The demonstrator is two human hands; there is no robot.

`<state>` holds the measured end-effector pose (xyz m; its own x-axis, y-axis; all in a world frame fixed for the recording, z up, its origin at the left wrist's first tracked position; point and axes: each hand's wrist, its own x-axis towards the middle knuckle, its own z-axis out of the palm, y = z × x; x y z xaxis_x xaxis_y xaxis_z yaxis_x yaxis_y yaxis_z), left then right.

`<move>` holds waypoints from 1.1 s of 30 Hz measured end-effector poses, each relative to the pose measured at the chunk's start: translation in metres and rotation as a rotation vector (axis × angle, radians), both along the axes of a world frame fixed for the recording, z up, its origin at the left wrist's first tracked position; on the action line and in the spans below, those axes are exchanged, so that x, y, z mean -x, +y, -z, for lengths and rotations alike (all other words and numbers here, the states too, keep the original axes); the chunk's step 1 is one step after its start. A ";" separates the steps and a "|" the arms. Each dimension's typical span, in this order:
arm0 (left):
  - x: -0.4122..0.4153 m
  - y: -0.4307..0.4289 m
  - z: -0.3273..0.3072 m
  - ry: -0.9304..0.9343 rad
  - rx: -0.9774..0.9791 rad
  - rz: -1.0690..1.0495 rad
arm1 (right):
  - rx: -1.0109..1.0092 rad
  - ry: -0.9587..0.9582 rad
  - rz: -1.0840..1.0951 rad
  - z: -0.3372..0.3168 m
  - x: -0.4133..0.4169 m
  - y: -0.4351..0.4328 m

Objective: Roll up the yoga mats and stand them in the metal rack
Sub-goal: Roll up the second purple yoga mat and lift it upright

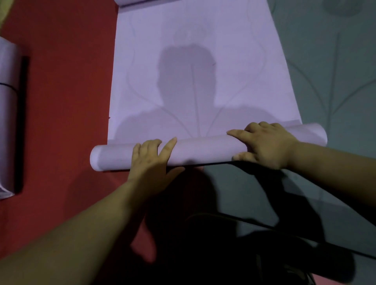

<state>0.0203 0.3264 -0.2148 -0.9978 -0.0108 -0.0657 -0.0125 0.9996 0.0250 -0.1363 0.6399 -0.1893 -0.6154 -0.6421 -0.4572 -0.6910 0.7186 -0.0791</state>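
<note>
Left hand (150, 156): I am seeing it gripping the rolled section (203, 150) left of centre, fingers wrapping over the crest, index finger stretching rightward, thumb sitting against the near side.
Right hand (268, 146): I am seeing it gripping the same roll toward its right end, knuckles raised, fingers curling over the top, thumb pressing against the near side.
Lilac yoga mat (195, 40): it is lying flat on the floor and running away from me; its near end is forming the rolled section, which is lying crosswise under both hands.
Red floor covering (61, 101): it is lying beneath the mat's left edge and the left end of the roll.
Grey-green floor covering (335, 81): it is showing a pale line pattern and lying beneath the mat's right edge.
Shadow (187, 81): a head-and-shoulders outline is falling across the flat part.
Second rolled mat (8, 122): it is lying on the red covering at the left edge, well apart from the hands.
Far curl (130, 2): the mat's far end is curling up at the top edge.
</note>
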 end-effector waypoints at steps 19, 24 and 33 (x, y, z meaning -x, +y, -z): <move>0.037 -0.010 -0.014 -0.320 0.024 -0.092 | 0.120 0.324 -0.060 0.017 -0.012 0.006; 0.041 -0.010 -0.020 -0.344 0.025 -0.078 | 0.066 0.281 -0.090 0.014 -0.003 0.007; -0.051 0.034 -0.029 -0.488 -0.134 -0.003 | 0.050 -0.133 -0.213 -0.006 -0.061 0.053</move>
<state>0.0717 0.3601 -0.1858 -0.8506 0.0264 -0.5251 -0.0578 0.9880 0.1432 -0.0749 0.6933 -0.1834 -0.4001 -0.7745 -0.4899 -0.8074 0.5508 -0.2113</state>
